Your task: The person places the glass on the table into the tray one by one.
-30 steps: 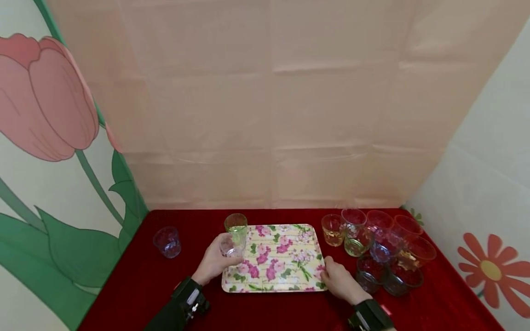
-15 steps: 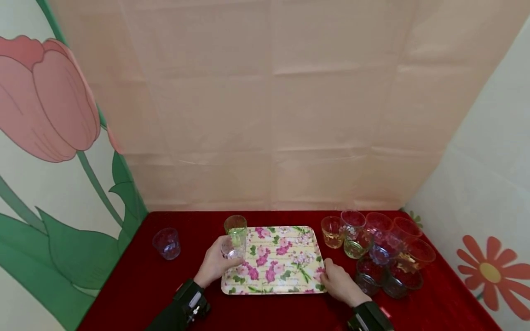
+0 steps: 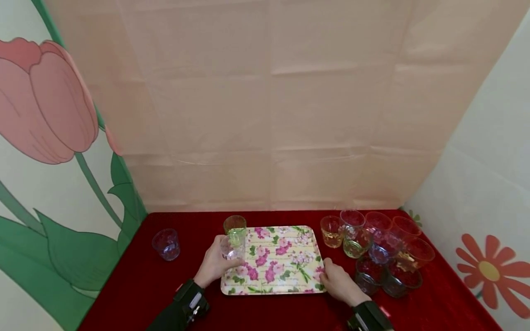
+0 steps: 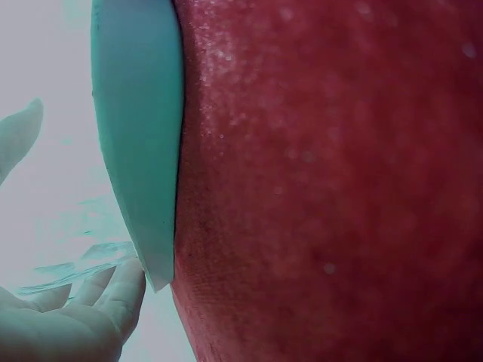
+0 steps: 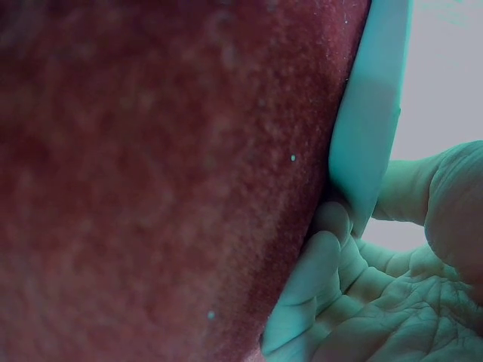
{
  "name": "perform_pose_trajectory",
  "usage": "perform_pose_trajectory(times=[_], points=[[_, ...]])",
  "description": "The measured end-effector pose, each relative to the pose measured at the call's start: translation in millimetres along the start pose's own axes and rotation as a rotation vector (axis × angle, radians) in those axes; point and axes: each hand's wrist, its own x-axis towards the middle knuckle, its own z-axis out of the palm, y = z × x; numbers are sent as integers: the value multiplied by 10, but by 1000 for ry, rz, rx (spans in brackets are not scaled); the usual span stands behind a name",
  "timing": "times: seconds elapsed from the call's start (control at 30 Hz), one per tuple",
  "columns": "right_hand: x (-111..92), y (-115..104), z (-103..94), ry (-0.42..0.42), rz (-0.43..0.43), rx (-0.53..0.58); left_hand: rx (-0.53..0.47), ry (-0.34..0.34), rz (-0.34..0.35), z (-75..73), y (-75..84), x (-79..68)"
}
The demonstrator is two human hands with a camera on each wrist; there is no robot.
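Observation:
In the head view a floral tray [image 3: 285, 262] lies flat on the red cloth. My left hand [image 3: 214, 263] holds a clear glass [image 3: 233, 248] at the tray's left side, thumb and fingers around it. Whether the glass touches the tray cannot be told. In the left wrist view, fingertips [image 4: 124, 298] lie under the glass beside the tray's pale side wall [image 4: 143, 143]. My right hand [image 3: 341, 281] grips the tray's right edge near its front corner. The right wrist view shows its curled fingers [image 5: 313, 271] at the tray's lower edge and the thumb on the inner side.
A green-tinted glass [image 3: 234, 224] stands at the tray's far left corner. Another glass [image 3: 166, 244] sits alone at the far left. Several coloured glasses crowd the right, including an amber glass [image 3: 331, 232] and dark glasses [image 3: 399, 280] close to my right hand.

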Motion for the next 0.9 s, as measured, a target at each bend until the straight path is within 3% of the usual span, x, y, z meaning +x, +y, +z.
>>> perform_pose_trajectory(times=[0.33, 0.53, 0.7, 0.9], points=[[-6, -9, 1, 1, -1, 4, 19, 13, -26, -31, 35, -24], [-3, -7, 4, -3, 11, 1, -52, 38, -32, -100, 40, -44], [-6, 0, 8, 4, 1, 0, -116, 117, -32, -183, 46, -24], [4, 2, 7, 5, 1, -9, -123, 225, 2, -327, 19, -13]])
